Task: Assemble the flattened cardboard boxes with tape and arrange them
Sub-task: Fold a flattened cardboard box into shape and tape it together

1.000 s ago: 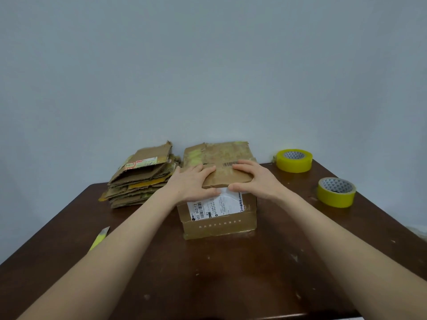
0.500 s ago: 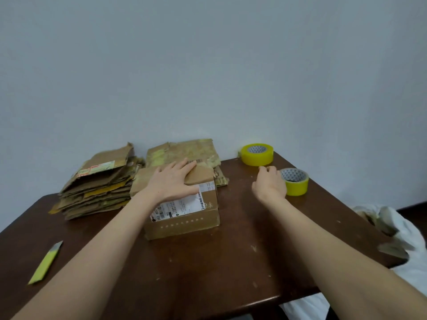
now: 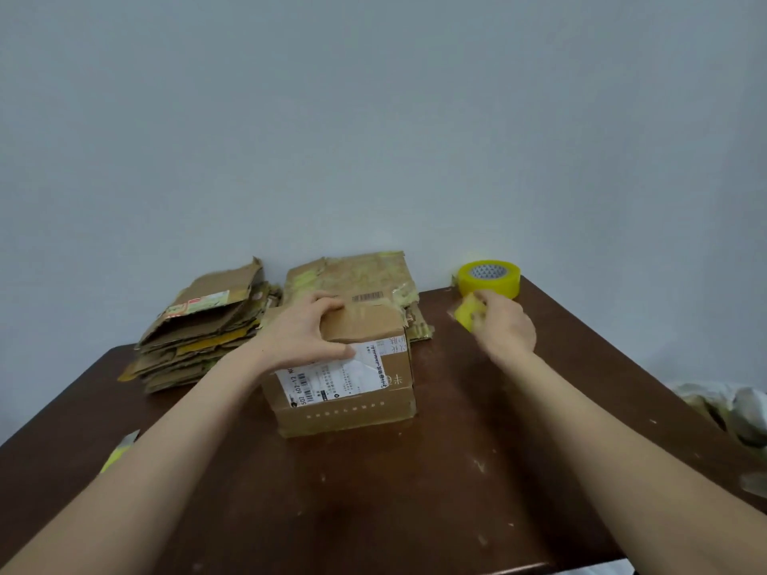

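The right hand (image 3: 504,327) closes round a yellow tape roll (image 3: 465,315) smeared by motion. Only a wedge shows past the fingers, and the rest lies behind the hand. Just beyond it, the second tape roll (image 3: 489,278) loses its lower front to that wedge and the fingertips. The left hand (image 3: 307,332) lies over the box (image 3: 348,412), hiding the left of its top. The label (image 3: 332,379) under its thumb is mostly too small to read. Outside the left forearm a blurred yellow-green strip (image 3: 118,454), perhaps a cutter, is half covered by the arm. Far outside the right forearm a pale crumpled heap (image 3: 730,408) is cut by the picture's edge.
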